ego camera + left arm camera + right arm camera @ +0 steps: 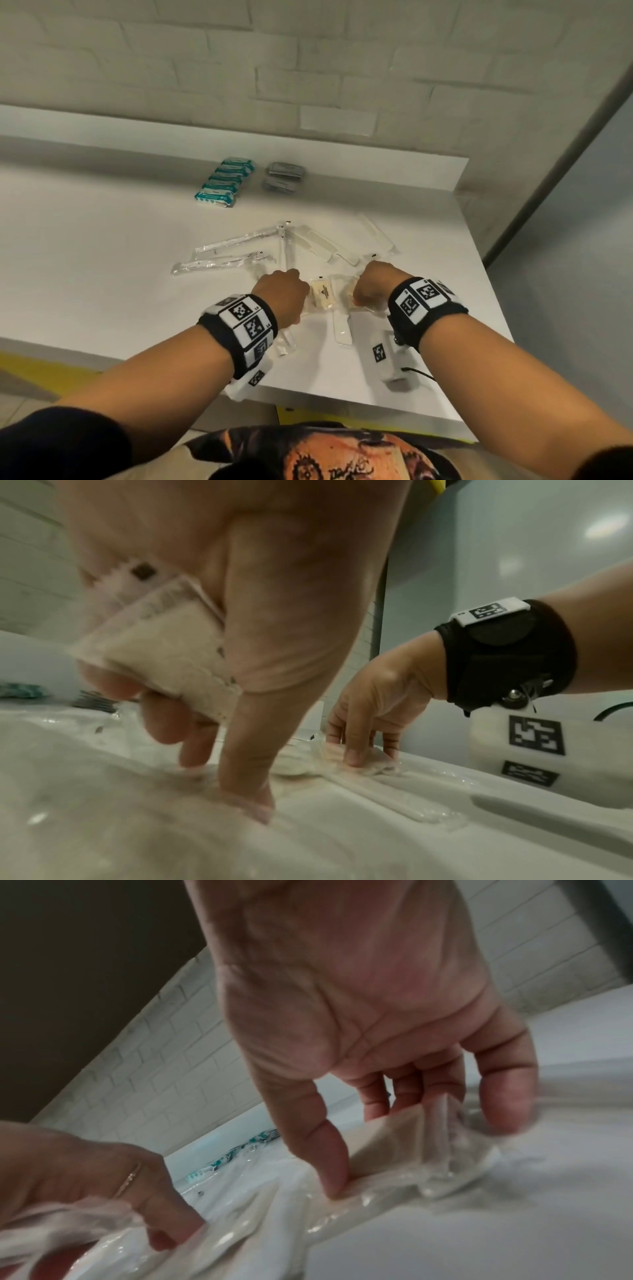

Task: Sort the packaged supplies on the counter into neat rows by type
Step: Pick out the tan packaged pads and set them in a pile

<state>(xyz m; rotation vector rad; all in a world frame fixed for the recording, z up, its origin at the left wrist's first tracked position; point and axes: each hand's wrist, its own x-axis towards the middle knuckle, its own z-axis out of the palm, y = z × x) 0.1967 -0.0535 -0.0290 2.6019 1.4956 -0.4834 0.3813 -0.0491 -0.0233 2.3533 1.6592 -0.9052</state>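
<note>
Two piles stand sorted at the back of the white counter point(102, 240): a row of teal packets point(222, 181) and grey packets point(282, 176). Clear-wrapped toothbrushes point(233, 243) and white combs point(318, 245) lie loose in the middle. My left hand point(284, 291) holds a wrapped soap bar point(164, 653) between fingers and palm, with its thumb point(250, 791) pressing on the plastic below. My right hand point(371, 287) pinches another beige wrapped soap point(373, 1137) lying on the counter. A third soap packet point(323, 294) lies between the two hands.
Another wrapped comb point(376, 233) lies at the right, and one point(342, 329) pokes out toward me below the soaps. A white brick wall point(308, 68) and a low ledge point(205, 137) back the counter. The counter's front edge point(342, 401) is near my body.
</note>
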